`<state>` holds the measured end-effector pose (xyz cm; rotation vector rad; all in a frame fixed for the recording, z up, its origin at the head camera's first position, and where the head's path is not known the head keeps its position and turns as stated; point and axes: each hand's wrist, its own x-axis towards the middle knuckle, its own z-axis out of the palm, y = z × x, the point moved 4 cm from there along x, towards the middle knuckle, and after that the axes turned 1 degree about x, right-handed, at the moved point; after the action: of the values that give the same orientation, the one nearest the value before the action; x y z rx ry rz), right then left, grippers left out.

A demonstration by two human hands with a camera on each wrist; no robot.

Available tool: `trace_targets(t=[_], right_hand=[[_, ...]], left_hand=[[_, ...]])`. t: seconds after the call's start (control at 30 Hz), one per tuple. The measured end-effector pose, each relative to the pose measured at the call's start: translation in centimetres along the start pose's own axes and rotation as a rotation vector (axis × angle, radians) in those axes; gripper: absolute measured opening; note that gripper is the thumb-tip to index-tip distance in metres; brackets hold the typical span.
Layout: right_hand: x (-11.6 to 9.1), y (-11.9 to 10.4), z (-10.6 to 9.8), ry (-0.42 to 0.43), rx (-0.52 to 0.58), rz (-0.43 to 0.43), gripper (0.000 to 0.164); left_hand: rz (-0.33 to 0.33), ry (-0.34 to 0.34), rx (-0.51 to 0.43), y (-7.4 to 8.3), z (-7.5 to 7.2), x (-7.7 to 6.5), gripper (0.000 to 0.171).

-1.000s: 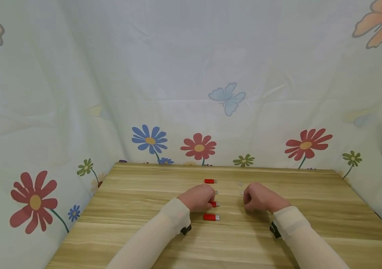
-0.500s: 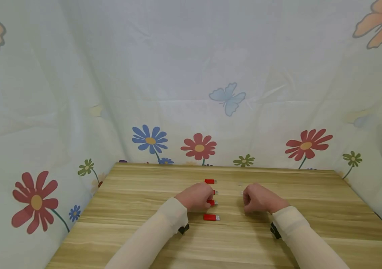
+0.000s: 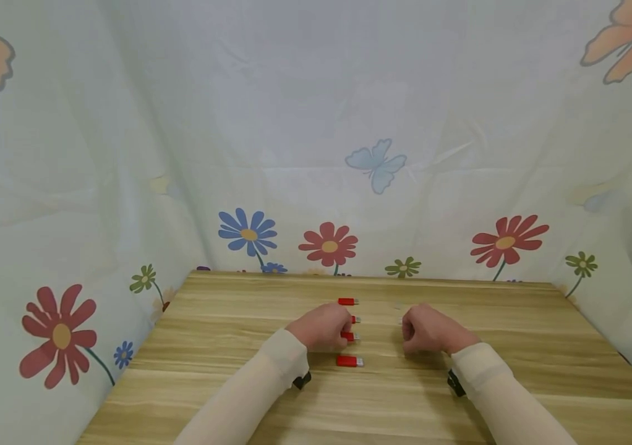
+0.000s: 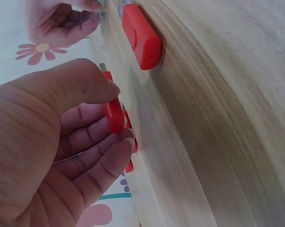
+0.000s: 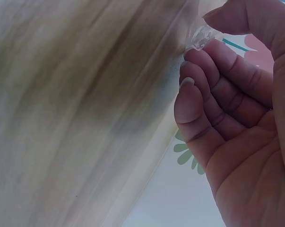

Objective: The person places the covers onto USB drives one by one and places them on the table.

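Observation:
My left hand (image 3: 321,326) pinches a red USB stick (image 4: 114,111) between thumb and fingers, low over the wooden table, its metal plug pointing right in the head view. Around it lie more red USB sticks: one nearer me (image 3: 347,361), one at the back (image 3: 346,301), and one (image 3: 354,319) mostly hidden behind the left hand. To the right, my right hand (image 3: 433,329) has its fingers curled. The right wrist view shows its thumb and forefinger pinching a small clear plastic piece (image 5: 201,38) just above the table.
The wooden table (image 3: 238,395) ends at a pale curtain (image 3: 294,111) printed with flowers and butterflies. Another tiny clear piece (image 3: 397,307) lies on the table behind the right hand. Dark wrist cameras sit under both sleeves.
My left hand has shifted slightly left with the red USB stick, uncovering more of the stick behind it. The right hand has stayed almost still.

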<state>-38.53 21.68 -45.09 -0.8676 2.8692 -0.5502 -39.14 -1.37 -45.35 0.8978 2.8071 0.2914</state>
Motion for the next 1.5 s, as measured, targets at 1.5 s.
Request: trace_targets(t=[1.5], right_hand=[[-1.7,-3.3,-2.8,0.205,0.286,-0.146,0.013]], left_hand=[[0.084,0.066,-0.063,1.5,-3.5,-2.7,0.019]])
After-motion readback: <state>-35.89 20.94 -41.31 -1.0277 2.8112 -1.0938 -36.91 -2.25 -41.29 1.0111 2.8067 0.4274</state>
